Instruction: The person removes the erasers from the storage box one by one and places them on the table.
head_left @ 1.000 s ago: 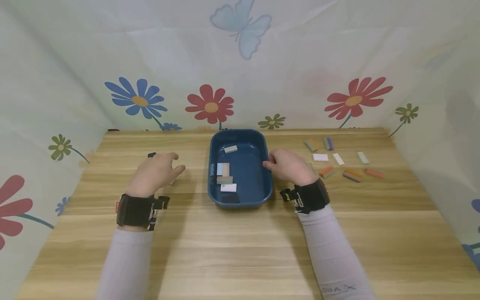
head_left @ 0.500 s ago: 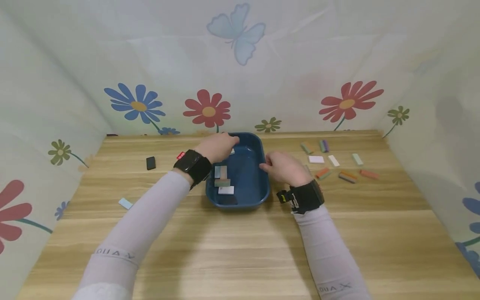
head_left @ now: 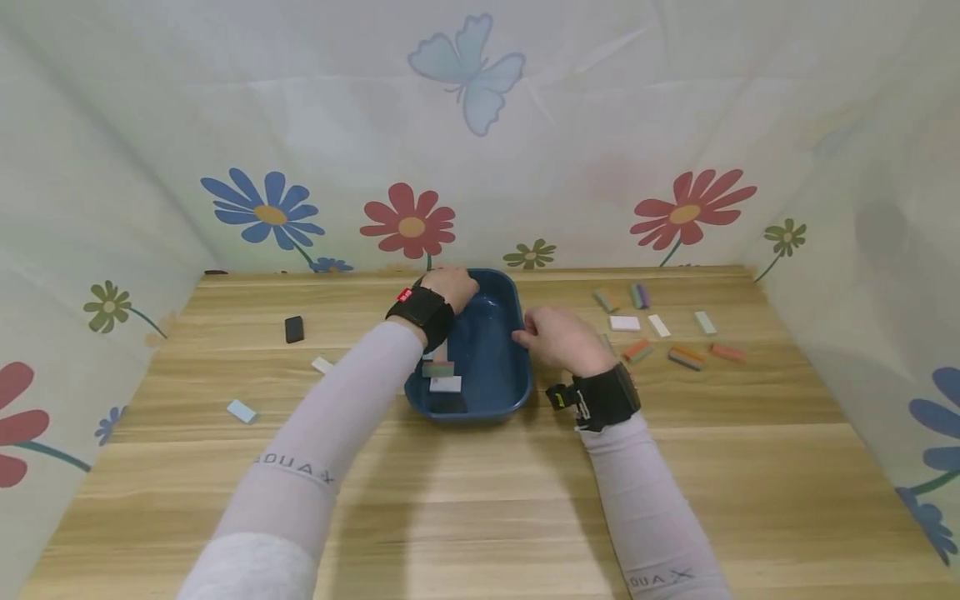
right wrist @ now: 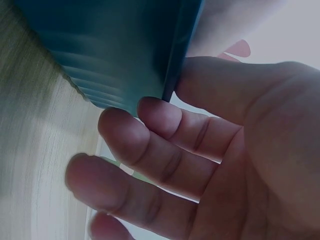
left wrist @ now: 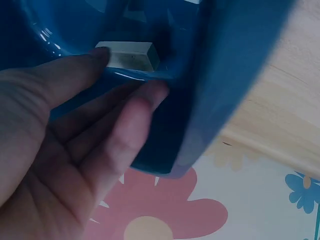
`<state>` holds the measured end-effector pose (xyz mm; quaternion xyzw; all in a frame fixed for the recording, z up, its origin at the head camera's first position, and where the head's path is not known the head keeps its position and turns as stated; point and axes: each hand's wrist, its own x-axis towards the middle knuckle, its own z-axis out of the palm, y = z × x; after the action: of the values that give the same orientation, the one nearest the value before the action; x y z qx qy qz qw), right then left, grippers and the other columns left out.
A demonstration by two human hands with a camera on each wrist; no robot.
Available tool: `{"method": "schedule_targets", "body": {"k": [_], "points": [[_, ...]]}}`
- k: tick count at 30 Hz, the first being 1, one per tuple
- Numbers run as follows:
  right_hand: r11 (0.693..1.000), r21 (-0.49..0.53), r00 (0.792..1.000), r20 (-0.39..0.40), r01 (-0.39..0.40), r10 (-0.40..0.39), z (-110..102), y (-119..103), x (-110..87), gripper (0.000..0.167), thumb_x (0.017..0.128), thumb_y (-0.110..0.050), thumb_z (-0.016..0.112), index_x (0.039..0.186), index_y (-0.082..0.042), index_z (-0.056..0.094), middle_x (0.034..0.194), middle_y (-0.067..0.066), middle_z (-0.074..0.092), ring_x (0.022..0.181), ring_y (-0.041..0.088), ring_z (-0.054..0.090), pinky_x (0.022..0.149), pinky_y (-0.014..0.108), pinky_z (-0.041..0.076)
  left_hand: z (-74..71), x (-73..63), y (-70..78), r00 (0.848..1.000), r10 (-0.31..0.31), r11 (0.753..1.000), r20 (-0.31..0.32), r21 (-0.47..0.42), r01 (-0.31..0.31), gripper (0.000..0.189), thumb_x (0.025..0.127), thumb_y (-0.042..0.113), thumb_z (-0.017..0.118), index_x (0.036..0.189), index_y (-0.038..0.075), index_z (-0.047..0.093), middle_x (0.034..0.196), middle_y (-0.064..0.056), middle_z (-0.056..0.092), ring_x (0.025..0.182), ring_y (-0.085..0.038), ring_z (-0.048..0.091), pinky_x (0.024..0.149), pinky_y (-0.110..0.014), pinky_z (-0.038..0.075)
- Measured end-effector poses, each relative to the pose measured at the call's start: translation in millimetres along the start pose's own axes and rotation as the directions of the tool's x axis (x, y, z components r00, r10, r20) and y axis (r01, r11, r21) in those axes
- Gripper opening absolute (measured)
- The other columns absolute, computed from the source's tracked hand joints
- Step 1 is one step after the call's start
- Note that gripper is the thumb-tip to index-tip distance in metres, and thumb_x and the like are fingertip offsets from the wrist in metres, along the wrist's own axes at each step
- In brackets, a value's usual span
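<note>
A dark blue plastic bin (head_left: 491,367) stands on the table. My left hand (head_left: 456,285) reaches over its left wall into the far end. In the left wrist view, a small off-white rectangular block (left wrist: 131,56) lies near my thumb and fingertips; the thumb tip overlaps its end, and the fingers stay spread from the thumb. My right hand (head_left: 562,337) pinches the bin's right rim between thumb and index finger, the other fingers beside the outer wall. Inside the bin lie a green-and-pink block (head_left: 438,369), a white block (head_left: 446,384) and a black block (head_left: 447,403).
On the table's left lie a black block (head_left: 294,329), a white block (head_left: 322,365) and a light-blue block (head_left: 242,411). Several coloured blocks are scattered at right, among them a white one (head_left: 624,323) and a red one (head_left: 727,352). A flowered cloth (head_left: 330,133) encloses the back and sides.
My left hand has moved from above the table's left side rightward into the bin's far end, uncovering blocks on the table. The right hand stays at the bin's rim.
</note>
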<state>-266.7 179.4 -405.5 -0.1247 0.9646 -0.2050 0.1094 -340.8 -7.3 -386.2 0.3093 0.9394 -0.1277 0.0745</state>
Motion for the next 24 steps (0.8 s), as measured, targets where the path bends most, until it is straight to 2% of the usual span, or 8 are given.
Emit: {"method": "schedule_targets", "body": {"k": [6, 8, 11, 17, 21, 24], "points": [[1.0, 0.012, 1.0, -0.001, -0.011, 0.011, 1.4, -0.3, 0.4, 0.03, 0.098, -0.032, 0.059, 0.079, -0.01, 0.054, 0.067, 0.002, 0.048, 0.06, 0.018, 0.048, 0.054, 0.031, 0.035, -2.2, -12.2, 7.4, 0.999, -0.051, 0.999, 0.009, -0.01, 0.051, 0.013, 0.091, 0.0, 0.062, 0.094, 0.006, 0.074, 0.079, -0.008, 0.07, 0.074, -0.017, 0.065, 0.071, -0.033, 0.054], [1.0, 0.014, 1.0, -0.001, -0.017, 0.017, 1.3, -0.3, -0.1, 0.029, 0.098, -0.032, 0.059, 0.079, -0.01, 0.054, 0.068, 0.003, 0.049, 0.06, 0.019, 0.048, 0.054, 0.031, 0.036, -2.5, -14.0, 8.8, 0.999, -0.05, 0.999, 0.006, -0.021, 0.051, 0.011, 0.09, 0.0, 0.064, 0.092, 0.006, 0.073, 0.077, -0.007, 0.069, 0.073, -0.017, 0.065, 0.07, -0.033, 0.053], [1.0, 0.018, 1.0, -0.001, -0.023, 0.023, 0.8, -0.9, -0.1, 0.029, 0.098, -0.032, 0.059, 0.08, -0.01, 0.054, 0.069, 0.003, 0.049, 0.061, 0.019, 0.048, 0.055, 0.032, 0.036, -3.3, -15.0, 9.7, 0.999, -0.039, 0.998, 0.019, -0.05, 0.04, 0.012, 0.089, 0.0, 0.065, 0.096, 0.006, 0.072, 0.081, -0.007, 0.069, 0.077, -0.018, 0.064, 0.073, -0.033, 0.052], [1.0, 0.01, 1.0, 0.002, -0.017, 0.017, 1.0, -0.7, 0.9, 0.03, 0.098, -0.032, 0.059, 0.079, -0.01, 0.054, 0.068, 0.003, 0.049, 0.06, 0.019, 0.048, 0.054, 0.031, 0.036, 1.2, -12.9, 8.4, 0.998, -0.023, 0.98, 0.059, -0.196, 0.035, 0.026, 0.09, -0.003, 0.064, 0.114, 0.007, 0.07, 0.087, -0.006, 0.067, 0.078, -0.019, 0.057, 0.076, -0.033, 0.048], [1.0, 0.005, 1.0, 0.002, -0.008, 0.008, 0.9, -0.9, 0.9, 0.03, 0.098, -0.031, 0.059, 0.078, -0.01, 0.053, 0.068, 0.002, 0.048, 0.06, 0.018, 0.048, 0.054, 0.031, 0.035, -0.5, -12.0, 11.5, 0.997, -0.023, 0.986, 0.076, -0.162, 0.035, 0.018, 0.092, -0.001, 0.062, 0.106, 0.005, 0.072, 0.085, -0.006, 0.067, 0.076, -0.019, 0.059, 0.072, -0.033, 0.049], [1.0, 0.0, 1.0, -0.002, 0.004, -0.004, 1.1, -0.9, 1.0, 0.03, 0.098, -0.031, 0.059, 0.078, -0.01, 0.053, 0.068, 0.002, 0.048, 0.06, 0.018, 0.048, 0.054, 0.031, 0.036, 1.2, -5.9, 15.1, 0.993, -0.041, 0.995, 0.109, -0.087, 0.051, 0.019, 0.096, 0.002, 0.058, 0.107, 0.004, 0.073, 0.098, -0.011, 0.07, 0.088, -0.024, 0.065, 0.077, -0.037, 0.052]]}}
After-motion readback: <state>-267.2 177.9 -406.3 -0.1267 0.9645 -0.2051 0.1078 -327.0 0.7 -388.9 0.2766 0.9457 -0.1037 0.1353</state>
